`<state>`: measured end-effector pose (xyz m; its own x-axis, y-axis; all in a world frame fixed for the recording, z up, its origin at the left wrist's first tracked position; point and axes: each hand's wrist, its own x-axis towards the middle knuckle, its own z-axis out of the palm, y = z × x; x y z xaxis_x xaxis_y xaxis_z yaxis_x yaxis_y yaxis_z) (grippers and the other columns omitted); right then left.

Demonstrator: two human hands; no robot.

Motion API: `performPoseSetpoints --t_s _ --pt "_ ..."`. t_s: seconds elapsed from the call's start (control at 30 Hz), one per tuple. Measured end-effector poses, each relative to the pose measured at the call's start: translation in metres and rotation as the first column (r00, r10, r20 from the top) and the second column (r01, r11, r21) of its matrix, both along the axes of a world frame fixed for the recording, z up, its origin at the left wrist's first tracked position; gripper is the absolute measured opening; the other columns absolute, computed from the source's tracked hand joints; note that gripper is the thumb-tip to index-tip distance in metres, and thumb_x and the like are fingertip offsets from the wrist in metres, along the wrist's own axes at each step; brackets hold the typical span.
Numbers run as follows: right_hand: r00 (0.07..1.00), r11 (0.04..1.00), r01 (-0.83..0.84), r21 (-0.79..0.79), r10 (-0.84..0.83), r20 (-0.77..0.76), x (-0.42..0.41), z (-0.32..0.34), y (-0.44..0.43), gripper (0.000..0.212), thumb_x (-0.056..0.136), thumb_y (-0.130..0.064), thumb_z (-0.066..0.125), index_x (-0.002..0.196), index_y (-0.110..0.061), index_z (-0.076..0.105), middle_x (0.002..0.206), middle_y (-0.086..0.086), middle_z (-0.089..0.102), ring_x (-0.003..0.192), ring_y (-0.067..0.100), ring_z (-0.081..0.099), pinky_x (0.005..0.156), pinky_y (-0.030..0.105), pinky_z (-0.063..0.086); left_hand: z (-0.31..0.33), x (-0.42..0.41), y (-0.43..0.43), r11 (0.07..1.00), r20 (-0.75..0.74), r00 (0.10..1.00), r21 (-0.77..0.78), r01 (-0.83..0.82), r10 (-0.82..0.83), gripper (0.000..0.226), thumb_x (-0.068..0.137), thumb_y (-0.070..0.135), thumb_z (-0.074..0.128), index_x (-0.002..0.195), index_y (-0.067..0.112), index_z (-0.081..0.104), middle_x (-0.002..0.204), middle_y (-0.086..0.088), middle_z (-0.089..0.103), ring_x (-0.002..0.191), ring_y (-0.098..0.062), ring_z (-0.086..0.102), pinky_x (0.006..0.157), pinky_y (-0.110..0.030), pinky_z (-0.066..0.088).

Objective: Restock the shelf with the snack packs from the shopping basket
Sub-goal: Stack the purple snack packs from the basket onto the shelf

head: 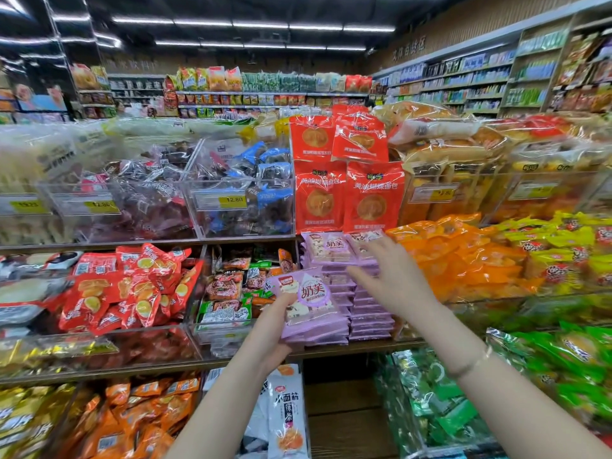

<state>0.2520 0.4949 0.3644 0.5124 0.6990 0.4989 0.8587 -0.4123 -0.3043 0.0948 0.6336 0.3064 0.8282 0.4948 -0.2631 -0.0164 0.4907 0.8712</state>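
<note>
Purple snack packs [309, 306]: lying printed face up as a thin bundle, long axis running from the near edge away toward the shelf [331, 352], far end swinging slightly left, label reading upright from the wearer's side. Being gripped at the near left corner by the left hand [270, 329], thumb pressing on top, fingers curling underneath. Hovering just in front of the matching purple stacks [367, 309], overlapping the left one. Reaching past them with the right hand [389, 281], fingers spread and straight, holding nothing, tips hanging over the right stack's top; touching or not, too blurred for telling. Standing just above: red bread packs [344, 197]. Crowding the right side: orange packets [463, 256]. Filling the bin on the left: green and brown packets [228, 293].
</note>
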Motion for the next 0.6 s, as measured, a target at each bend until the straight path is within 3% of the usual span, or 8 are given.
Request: performPoseSetpoints --t_s 0.1,0.17,0.23,0.3,0.33,0.4,0.5,0.6 --pt "0.932 0.916 -0.359 -0.18 0.362 -0.017 -0.04 -0.008 -0.01 0.069 0.079 -0.068 0.048 0.139 -0.036 0.037 0.147 -0.016 0.03 0.135 0.002 0.022 0.107 0.029 0.029 0.002 0.004 -0.005 0.999 0.023 1.0 0.033 0.001 -0.002 0.029 0.096 0.025 0.049 0.114 0.009 0.065 0.105 -0.016 0.072 0.085 -0.027 0.07 0.066 -0.035 0.055" --pt "0.909 0.884 -0.387 -0.261 0.414 0.054 -0.048 -0.02 -0.01 0.064 0.085 -0.055 0.053 0.142 -0.033 0.034 0.15 -0.015 0.025 0.136 0.004 0.016 0.109 0.023 0.022 0.002 0.006 -0.009 0.999 0.017 1.0 0.05 -0.006 0.005 0.028 0.094 0.027 0.052 0.113 0.011 0.066 0.098 -0.012 0.074 0.083 -0.027 0.07 0.068 -0.036 0.055" --pt "0.909 0.891 -0.397 -0.22 0.415 0.039 -0.048 -0.024 -0.008 0.054 0.092 -0.038 0.053 0.143 -0.029 0.036 0.15 -0.014 0.027 0.137 0.004 0.015 0.108 0.011 0.009 0.0 0.008 -0.01 0.996 -0.008 1.0 0.093 -0.012 0.013 0.032 0.093 0.037 0.055 0.115 0.017 0.065 0.098 -0.004 0.075 0.092 -0.021 0.071 0.074 -0.037 0.057" --pt "0.898 0.886 -0.438 -0.15 0.44 -0.023 -0.044 -0.023 -0.008 0.046 0.095 -0.028 0.051 0.14 -0.026 0.042 0.147 -0.013 0.033 0.136 0.002 0.019 0.105 0.001 0.002 -0.001 0.011 -0.009 0.995 -0.016 1.0 0.099 -0.016 0.018 0.052 0.089 0.052 0.055 0.13 0.019 0.057 0.123 -0.004 0.066 0.116 -0.022 0.061 0.096 -0.043 0.05" --pt "0.892 0.885 -0.452 -0.116 0.45 -0.042 -0.042 -0.022 -0.009 0.042 0.096 -0.025 0.051 0.138 -0.025 0.046 0.145 -0.013 0.037 0.136 0.002 0.022 0.105 0.001 0.004 -0.002 0.012 -0.009 0.996 -0.009 1.0 0.082 -0.02 0.021 0.063 0.087 0.06 0.052 0.135 0.02 0.052 0.133 -0.005 0.058 0.125 -0.023 0.054 0.104 -0.046 0.043" --pt "0.888 0.887 -0.459 -0.055 0.456 -0.062 -0.037 -0.02 -0.009 0.037 0.097 -0.022 0.05 0.134 -0.025 0.051 0.141 -0.016 0.042 0.136 0.001 0.028 0.109 0.005 0.012 0.002 0.013 -0.009 1.0 0.066 0.998 0.018 -0.016 0.015 0.07 0.085 0.066 0.043 0.132 0.015 0.056 0.131 -0.011 0.06 0.122 -0.026 0.056 0.107 -0.045 0.04" --pt "0.894 0.898 -0.44 0.023 0.44 -0.083 -0.03 -0.019 -0.008 0.036 0.096 -0.019 0.052 0.13 -0.027 0.055 0.137 -0.02 0.044 0.134 -0.002 0.031 0.111 0.011 0.019 0.01 0.017 -0.006 0.999 0.144 0.989 -0.048 -0.025 0.032 0.057 0.095 0.053 0.038 0.118 0.008 0.066 0.115 -0.017 0.068 0.099 -0.028 0.068 0.087 -0.039 0.05" --pt "0.906 0.907 -0.384 0.173 0.406 -0.118 -0.016 -0.017 -0.008 0.034 0.093 -0.014 0.055 0.124 -0.026 0.061 0.131 -0.018 0.052 0.128 -0.004 0.04 0.109 0.019 0.033 0.013 0.019 -0.001 0.997 0.065 0.995 -0.03 -0.071 0.073 0.042 0.099 0.037 0.041 0.114 0.007 0.066 0.113 -0.018 0.068 0.098 -0.031 0.064 0.085 -0.042 0.048"
